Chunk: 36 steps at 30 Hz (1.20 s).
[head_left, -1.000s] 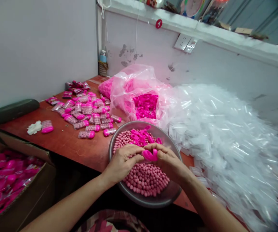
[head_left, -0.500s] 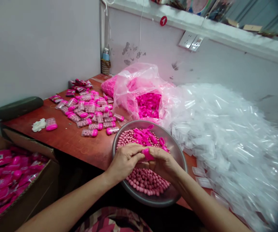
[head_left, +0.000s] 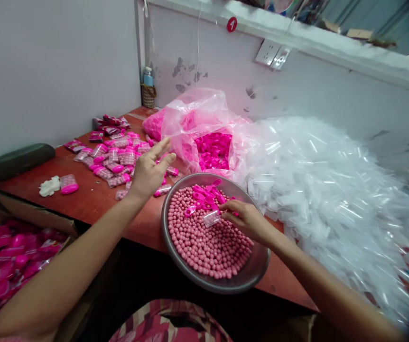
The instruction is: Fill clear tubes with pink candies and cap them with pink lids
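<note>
A metal bowl of pink beads stands at the table's front edge, with pink caps lying on the beads. My left hand is raised over the filled containers left of the bowl, its fingers apart and nothing in them. Over the bowl's right half is my right hand, its fingers bent together beside the pink caps. A clear container lies at its fingertips; whether the fingers grip anything is hidden.
An open pink plastic bag of caps stands behind the bowl. Clear empty containers are heaped on the right. At lower left is a cardboard box of pink packs. A dark case lies at the table's left edge.
My hands were together over the bowl around a pink piece. The left has moved up and left and opened; the right has stayed over the bowl. A clear container now shows on the beads.
</note>
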{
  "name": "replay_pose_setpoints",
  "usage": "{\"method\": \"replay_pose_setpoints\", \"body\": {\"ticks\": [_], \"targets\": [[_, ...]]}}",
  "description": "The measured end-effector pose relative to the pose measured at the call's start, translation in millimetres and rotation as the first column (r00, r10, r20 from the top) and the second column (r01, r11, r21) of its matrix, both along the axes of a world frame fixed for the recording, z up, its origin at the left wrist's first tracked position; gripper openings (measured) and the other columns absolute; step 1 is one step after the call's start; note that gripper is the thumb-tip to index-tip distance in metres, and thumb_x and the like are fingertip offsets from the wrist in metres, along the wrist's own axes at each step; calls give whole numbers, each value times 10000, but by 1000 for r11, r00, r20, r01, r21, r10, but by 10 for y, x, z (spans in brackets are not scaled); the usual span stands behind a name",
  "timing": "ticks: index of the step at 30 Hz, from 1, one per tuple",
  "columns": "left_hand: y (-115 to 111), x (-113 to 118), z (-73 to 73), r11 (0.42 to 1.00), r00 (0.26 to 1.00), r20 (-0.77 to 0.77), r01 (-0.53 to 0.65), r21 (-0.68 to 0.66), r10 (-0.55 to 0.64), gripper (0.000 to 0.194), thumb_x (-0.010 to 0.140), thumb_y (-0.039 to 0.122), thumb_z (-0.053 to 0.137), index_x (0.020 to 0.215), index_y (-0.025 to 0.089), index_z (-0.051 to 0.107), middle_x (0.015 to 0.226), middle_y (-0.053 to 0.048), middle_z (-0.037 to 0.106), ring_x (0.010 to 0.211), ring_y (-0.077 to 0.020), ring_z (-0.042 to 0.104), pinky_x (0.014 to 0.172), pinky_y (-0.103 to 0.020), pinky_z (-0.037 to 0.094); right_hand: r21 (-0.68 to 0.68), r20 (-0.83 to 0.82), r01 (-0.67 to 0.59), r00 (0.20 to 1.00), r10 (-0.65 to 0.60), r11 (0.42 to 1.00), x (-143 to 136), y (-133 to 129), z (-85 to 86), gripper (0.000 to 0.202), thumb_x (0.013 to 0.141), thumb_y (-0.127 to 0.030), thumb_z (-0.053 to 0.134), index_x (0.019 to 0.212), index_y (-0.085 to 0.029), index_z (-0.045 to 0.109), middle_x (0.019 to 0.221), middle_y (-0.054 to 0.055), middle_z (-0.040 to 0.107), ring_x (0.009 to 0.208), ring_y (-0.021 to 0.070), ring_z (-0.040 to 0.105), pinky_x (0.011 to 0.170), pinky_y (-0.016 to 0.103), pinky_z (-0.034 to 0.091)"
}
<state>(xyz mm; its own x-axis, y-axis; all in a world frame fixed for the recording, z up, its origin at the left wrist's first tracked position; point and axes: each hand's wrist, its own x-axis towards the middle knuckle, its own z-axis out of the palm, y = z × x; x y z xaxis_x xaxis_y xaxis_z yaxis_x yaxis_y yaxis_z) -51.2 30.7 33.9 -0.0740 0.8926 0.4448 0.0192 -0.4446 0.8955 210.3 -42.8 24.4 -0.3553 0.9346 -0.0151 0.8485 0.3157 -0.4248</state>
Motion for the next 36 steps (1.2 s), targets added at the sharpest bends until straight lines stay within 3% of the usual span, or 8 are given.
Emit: {"method": "replay_pose_setpoints", "body": {"ticks": [4,8,15,18,21,29,33,36], "targets": [[-388,126,-136,987,988,-111,97,-127,-111,352,799,299,577,1105,131,624,1100,-91,661,1023,-223,602,928,-343,450,162,427,-212,896,126,964,-164,-6,-172,282,841,-156,488,1109,-191,571,1083,124,587,948,243,562,731,347,466],[-690,294,-243,967,955,-208,175,-187,-213,256,813,276,552,1017,160,655,1014,-57,690,946,-199,628,858,-300,478,151,524,-401,807,271,904,-273,51,-237,204,844,-113,462,984,-169,599,958,111,613,911,232,542,778,362,441],[-786,438,-233,934,853,-390,277,-225,-347,282,796,254,573,1070,185,572,1056,-64,647,919,-201,626,812,-294,473,25,-119,24,993,-21,999,-132,24,-170,101,786,-249,566,741,-166,531,671,3,551,612,131,501,571,252,400],[-819,540,-258,921,824,-418,305,-243,-383,325,789,261,584,1101,175,548,1069,-80,632,880,-204,628,802,-307,466,-232,-611,128,752,-247,964,-133,-63,-154,223,743,-306,631,884,-179,513,664,-34,528,565,101,488,520,220,398],[-847,637,-277,919,837,-385,320,-231,-388,236,790,193,570,1023,160,587,991,-64,655,862,-184,618,795,-280,454,-414,-788,29,489,-374,910,-152,-147,-173,349,750,-314,644,1045,-195,499,668,-41,523,553,88,498,513,211,407],[-794,666,-358,917,841,-367,354,-183,-398,218,718,152,640,934,173,662,910,-31,657,855,-165,585,797,-260,427,-430,-810,-88,477,-341,899,-161,-243,-181,255,742,-264,681,983,-199,624,756,-14,593,608,70,516,556,188,420],[-808,677,-342,891,829,-330,401,-214,-452,195,722,242,660,904,177,683,792,-19,599,756,-156,553,714,-262,431,-522,-834,-68,250,-492,850,-212,-285,-144,283,671,-248,737,937,-204,650,696,-34,579,534,42,479,476,148,376],[-833,707,-319,790,838,-3,513,-336,-545,152,719,294,666,750,146,660,726,-5,565,677,-129,553,661,-250,461,-578,-813,-55,119,-570,814,-222,-303,-125,303,630,-240,763,911,-197,657,728,-24,601,534,43,499,475,147,389]]}}
